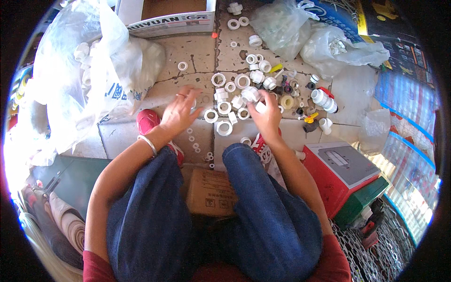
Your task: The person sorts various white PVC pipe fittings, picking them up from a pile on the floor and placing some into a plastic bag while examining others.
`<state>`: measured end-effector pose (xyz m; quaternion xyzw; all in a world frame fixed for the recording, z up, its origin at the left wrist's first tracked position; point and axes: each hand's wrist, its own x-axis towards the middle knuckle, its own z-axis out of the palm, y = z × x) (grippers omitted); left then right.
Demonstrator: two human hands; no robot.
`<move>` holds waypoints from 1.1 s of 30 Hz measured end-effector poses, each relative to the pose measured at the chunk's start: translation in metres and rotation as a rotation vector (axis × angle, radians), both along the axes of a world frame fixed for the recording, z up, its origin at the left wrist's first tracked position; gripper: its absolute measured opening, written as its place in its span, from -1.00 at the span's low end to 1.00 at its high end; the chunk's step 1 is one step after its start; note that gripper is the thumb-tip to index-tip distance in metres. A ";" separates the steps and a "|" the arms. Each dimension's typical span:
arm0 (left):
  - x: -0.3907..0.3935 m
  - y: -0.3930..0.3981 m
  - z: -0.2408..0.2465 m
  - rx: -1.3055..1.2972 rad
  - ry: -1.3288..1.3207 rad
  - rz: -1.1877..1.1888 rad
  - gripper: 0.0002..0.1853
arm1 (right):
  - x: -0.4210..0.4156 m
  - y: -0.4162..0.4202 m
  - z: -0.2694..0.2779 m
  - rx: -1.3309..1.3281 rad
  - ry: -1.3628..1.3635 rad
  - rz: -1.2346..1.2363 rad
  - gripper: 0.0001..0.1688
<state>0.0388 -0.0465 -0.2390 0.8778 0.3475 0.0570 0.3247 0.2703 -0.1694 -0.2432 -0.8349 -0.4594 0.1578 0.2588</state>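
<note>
My right hand [266, 114] grips a white plastic pipe union [250, 94] above the right side of a pile of white plastic fittings on the tiled floor. My left hand [181, 109] hovers left of the pile, fingers apart, with a small white piece partly hidden behind its fingers. Between and around the hands lie white threaded rings, among them a white ring nut [224, 128] at the near edge. Right of the pile are black fittings, a cream ring [286, 102], a yellow-handled valve [311, 118] and a larger white union fitting [324, 100] beside a red handle.
A plastic bag of white fittings [141, 63] stands at left, an open carton [172, 26] behind. More plastic bags [282, 28] lie back right. A red box [331, 176] stands by my right arm, metal chains [366, 253] below it. Small white washers [192, 138] lie between my shoes.
</note>
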 end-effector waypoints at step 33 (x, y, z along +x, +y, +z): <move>-0.044 0.052 0.173 0.049 -0.481 0.385 -0.68 | 0.000 -0.020 0.011 -0.046 0.899 -0.043 -0.76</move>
